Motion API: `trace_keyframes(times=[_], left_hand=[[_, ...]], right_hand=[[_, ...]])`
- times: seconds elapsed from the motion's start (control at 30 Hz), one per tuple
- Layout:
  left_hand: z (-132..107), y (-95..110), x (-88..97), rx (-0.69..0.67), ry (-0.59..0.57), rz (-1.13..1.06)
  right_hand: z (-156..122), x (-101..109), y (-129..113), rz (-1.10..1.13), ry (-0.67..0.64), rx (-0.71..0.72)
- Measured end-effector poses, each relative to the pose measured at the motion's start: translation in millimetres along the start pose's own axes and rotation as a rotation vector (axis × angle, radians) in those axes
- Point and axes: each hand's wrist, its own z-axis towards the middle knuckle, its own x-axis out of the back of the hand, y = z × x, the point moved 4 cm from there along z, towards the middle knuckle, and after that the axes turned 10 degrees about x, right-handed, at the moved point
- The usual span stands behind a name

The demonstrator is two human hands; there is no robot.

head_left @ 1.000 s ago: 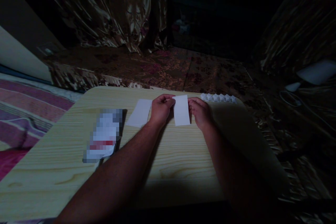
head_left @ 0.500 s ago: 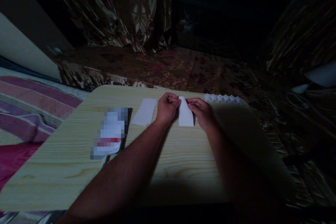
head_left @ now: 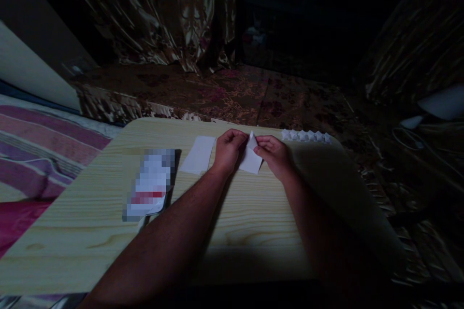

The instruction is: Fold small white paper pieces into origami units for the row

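Between my hands is a white sheet of paper (head_left: 251,161), its far end bent up to a narrow point and its near end flat and wide. My left hand (head_left: 229,150) grips the left edge near the top, thumb and fingers pinched together. On the opposite edge, my right hand (head_left: 273,154) pinches the paper with its thumb on top. Just left of my left hand lies a stack of white paper (head_left: 198,155). A row of small folded white paper pieces (head_left: 306,135) sits beyond my right hand, at the table's far edge.
A phone-sized item (head_left: 150,183), blurred out, lies on the left part of the light wooden table (head_left: 246,222). Left of the table is a bed with a striped cover (head_left: 47,145). Patterned curtains hang behind, and a white lamp-like object (head_left: 444,102) stands at the right.
The paper has turned, its near end swinging left, and its far end has gone from a broad flat edge to a peaked tip. Both hands keep hold of it.
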Motion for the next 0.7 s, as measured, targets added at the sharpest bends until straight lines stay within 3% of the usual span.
trace_keyframes(times=[0.27, 0.5, 0.7], left_hand=[[-7.4, 1.3, -10.2, 0.005, -0.186, 0.077], [-4.0, -4.4, -5.1, -0.005, -0.122, 0.160], [-8.4, -3.1, -10.1, -0.041, -0.197, 0.251]], right_hand=[[3.7, 5.9, 2.7, 0.021, 0.102, 0.056], [2.4, 6.8, -2.1, 0.026, 0.088, 0.011], [3.7, 11.9, -2.0, -0.025, 0.130, -0.046]])
